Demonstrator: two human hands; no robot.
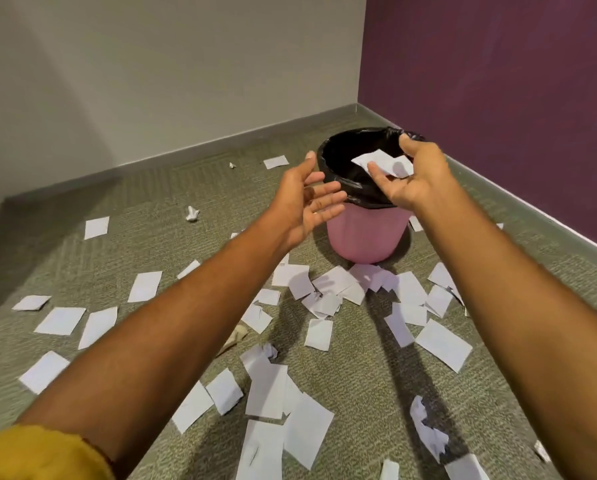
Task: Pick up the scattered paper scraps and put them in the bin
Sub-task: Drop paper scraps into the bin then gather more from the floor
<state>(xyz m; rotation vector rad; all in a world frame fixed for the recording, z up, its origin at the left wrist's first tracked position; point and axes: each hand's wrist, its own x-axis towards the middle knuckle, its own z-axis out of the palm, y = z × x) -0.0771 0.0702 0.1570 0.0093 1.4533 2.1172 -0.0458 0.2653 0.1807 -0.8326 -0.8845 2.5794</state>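
A pink bin (366,237) with a black liner (338,150) stands on the carpet near the room's corner. My right hand (411,178) is over its mouth, fingers and thumb spread. A white paper scrap (381,161) hangs just beyond the fingertips above the liner, and no finger is curled round it. My left hand (307,199) hovers at the bin's left rim, palm turned inward, fingers straight and holding nothing. Several white scraps (324,292) lie scattered on the floor in front of the bin and to its left, some crumpled (428,434).
Green-grey carpet (151,244) covers the floor. A grey wall (186,64) runs behind and a purple wall (497,81) to the right, meeting just past the bin. Small crumpled bits (192,213) lie further left. A brownish scrap (236,336) lies beside my left forearm.
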